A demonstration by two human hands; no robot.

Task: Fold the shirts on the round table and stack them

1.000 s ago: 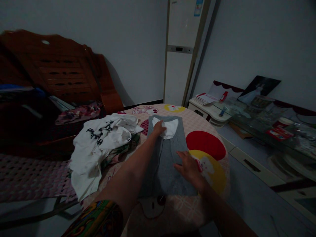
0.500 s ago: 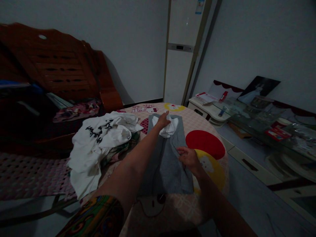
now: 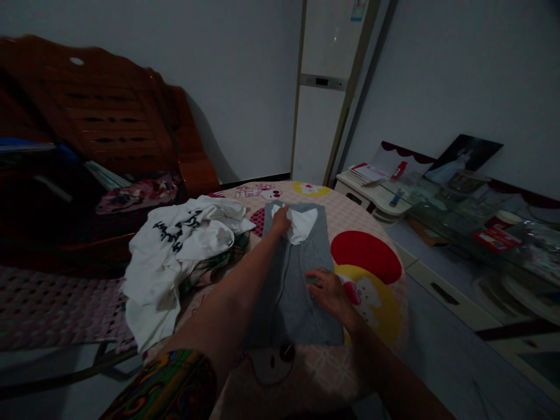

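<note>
Swirl-patterned sleeve (image 3: 168,386) (green, orange)

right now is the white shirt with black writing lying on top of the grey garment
No, the white shirt lies heaped left of the grey garment, with patterned tablecloth between them.

Open tabletop (image 3: 350,214) right of grey garment (image 3: 297,306)

Grey garment (image 3: 293,303) is showing matt, ribbed knit cloth. White shirt (image 3: 151,271) is looking like matt cloth. Wooden bench (image 3: 107,129) is gleaming, glossy. Glass shelf (image 3: 455,233) is shining, smooth. Woven seat (image 3: 65,309) is looking rough.
</note>
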